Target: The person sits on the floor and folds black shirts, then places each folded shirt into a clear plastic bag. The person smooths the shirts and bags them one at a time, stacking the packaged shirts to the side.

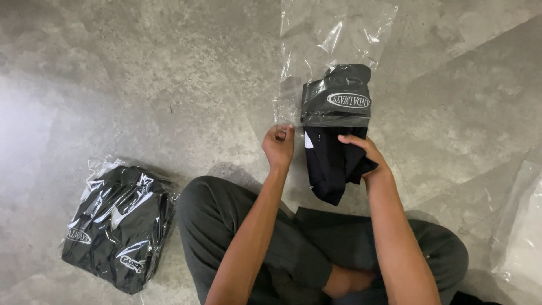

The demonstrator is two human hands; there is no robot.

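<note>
While the person sits cross-legged on a grey concrete floor [141,85], both hands work at a clear plastic bag [333,39] that lies flat in the upper middle of the frame, its open mouth toward the person. The left hand [278,146] sits just left of centre, fingers curled shut in a pinch on the bag's lower left edge. The right hand [364,155] is just right of centre, fingers closed around a folded black garment [333,164], gripping its right side. That garment is partly inside the bag: its upper end, bearing a white oval print, lies under the plastic, and its lower end hangs out over the floor between the two hands, pointing down toward the person's lap. The bag's far end is flat and wrinkled, catching glare.

Below the hands, the person's legs in dark grey trousers [226,220] fill the lower middle of the frame, and both forearms rise from there to the bag. A bare foot shows between the knees near the bottom edge.

In the lower left of the frame, well apart from the hands, a stack of bagged black garments [116,226] lies on the floor, shiny with reflections. At the right edge, a loose sheet of clear plastic [522,226] rests on the floor, also well apart from the hands. Nothing lies between the hands and the bag's mouth.
</note>
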